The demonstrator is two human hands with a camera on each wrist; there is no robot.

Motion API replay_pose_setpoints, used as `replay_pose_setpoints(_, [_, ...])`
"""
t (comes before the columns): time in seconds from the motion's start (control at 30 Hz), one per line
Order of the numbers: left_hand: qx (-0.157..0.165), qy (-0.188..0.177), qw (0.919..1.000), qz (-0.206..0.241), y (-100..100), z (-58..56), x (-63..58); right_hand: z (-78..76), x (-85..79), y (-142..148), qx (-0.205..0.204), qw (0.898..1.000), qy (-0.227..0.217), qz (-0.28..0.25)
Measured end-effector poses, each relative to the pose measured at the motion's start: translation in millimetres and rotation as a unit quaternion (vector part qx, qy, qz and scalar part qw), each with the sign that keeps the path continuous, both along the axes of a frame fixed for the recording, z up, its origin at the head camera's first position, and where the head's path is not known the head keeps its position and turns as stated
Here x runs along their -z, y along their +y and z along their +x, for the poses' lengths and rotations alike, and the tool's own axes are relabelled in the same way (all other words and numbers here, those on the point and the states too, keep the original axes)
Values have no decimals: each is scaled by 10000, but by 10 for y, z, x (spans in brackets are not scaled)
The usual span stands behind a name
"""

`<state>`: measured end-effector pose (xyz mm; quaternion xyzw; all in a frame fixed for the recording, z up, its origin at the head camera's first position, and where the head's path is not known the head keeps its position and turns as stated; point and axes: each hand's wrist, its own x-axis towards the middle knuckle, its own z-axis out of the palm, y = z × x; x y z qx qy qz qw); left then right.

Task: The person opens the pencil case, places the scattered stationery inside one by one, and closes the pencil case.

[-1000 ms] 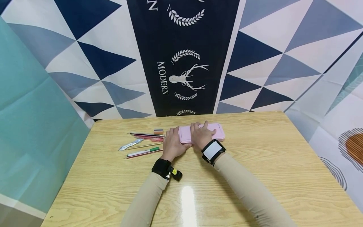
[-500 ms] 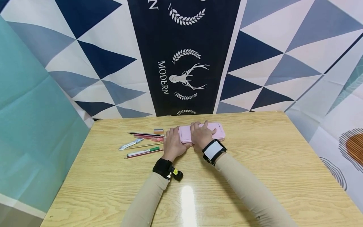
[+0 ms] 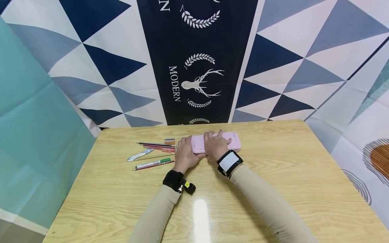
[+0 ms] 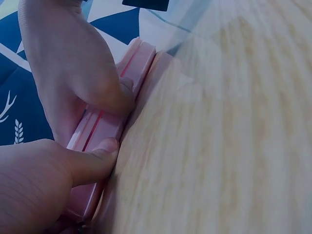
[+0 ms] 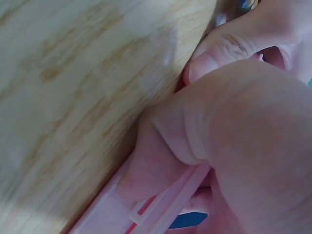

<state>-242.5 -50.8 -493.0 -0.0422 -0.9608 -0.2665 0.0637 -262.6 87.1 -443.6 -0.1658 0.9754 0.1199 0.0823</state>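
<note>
while both hands are on it, the pink case point(image 3: 198, 144) lies close to the far edge of the tabletop point(image 3: 319, 189), a little right of that edge's middle, its long side roughly along it with a narrow strip of wood between. from the case to the right edge the wood runs wide, and a broad stretch spreads toward the near side, crossed only by the two forearms. the left is tighter: a striped block point(image 3: 169, 141) sits near the far edge, then a black pencil point(image 3: 156, 144), a pale blue item point(image 3: 140, 155), a green-capped marker point(image 3: 153, 163) and a red pencil point(image 3: 155, 165) lie between the left hand point(image 3: 186, 155) and the left edge, some reaching right up to that hand.

the left hand grips the case's left end, thumb pressed to its near side. the right hand point(image 3: 216, 145) holds the middle from above, fingers spread over the top and its thumb, in the left wrist view, bent against the same side by the red line point(image 4: 92, 130). the left sleeve point(image 3: 155, 216) slants up and rightward from the near side, the right sleeve point(image 3: 270, 202) up and leftward, so the hands meet just beside each other.
</note>
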Motion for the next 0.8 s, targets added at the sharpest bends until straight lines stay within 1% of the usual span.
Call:
replay_pose_setpoints(0.2, [57, 72, 10000, -19, -7, 2, -6, -5, -4, 10, -14, 10000, 20, 30])
replay_pose_setpoints(0.3, [45, -41, 10000, -8, -18, 2, -13, -17, -8, 15, -120, 9999, -4, 93])
replay_pose_setpoints(0.43, [46, -209, 9998, 49, -18, 9, -13, -7, -20, 41, -161, 9998, -81, 109])
replay_pose_setpoints(0.6, [63, -169, 9998, 117, -28, -2, -20, 12, -57, 64, -167, 9997, -146, 73])
replay_pose_setpoints(0.8, [67, -212, 9997, 88, -38, -18, -19, 1, -112, 115, -250, 9990, -383, 3])
